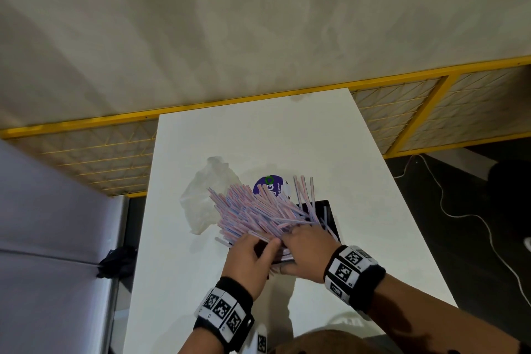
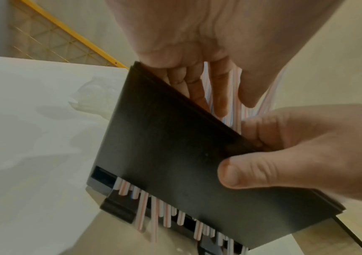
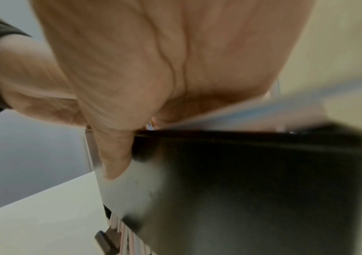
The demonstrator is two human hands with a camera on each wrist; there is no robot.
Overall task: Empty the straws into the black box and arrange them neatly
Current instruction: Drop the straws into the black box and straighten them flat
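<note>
Both hands were at the black box on the white table, near its front right part. A big bundle of striped straws stuck out of the box, fanned up and to the left, not lined up; a few stood apart at the far right.

Left hand was at the near left of the box, fingers reaching in among the straws. In the left wrist view its fingers ran fairly straight down behind the box wall, lying against the straws; no closed grasp was visible, so the hand read as loose, pressing rather than clenching.

Right hand grasped the box rim: in the left wrist view the thumb pressed the outer wall while curled fingers went over the edge inside. Right wrist view was blurred; only the palm above the dark wall could be made out.

Straw ends poked out of a slot low on the box side.

A crumpled clear plastic bag lay on the table just left of the straws, and a purple round label showed behind them.
</note>
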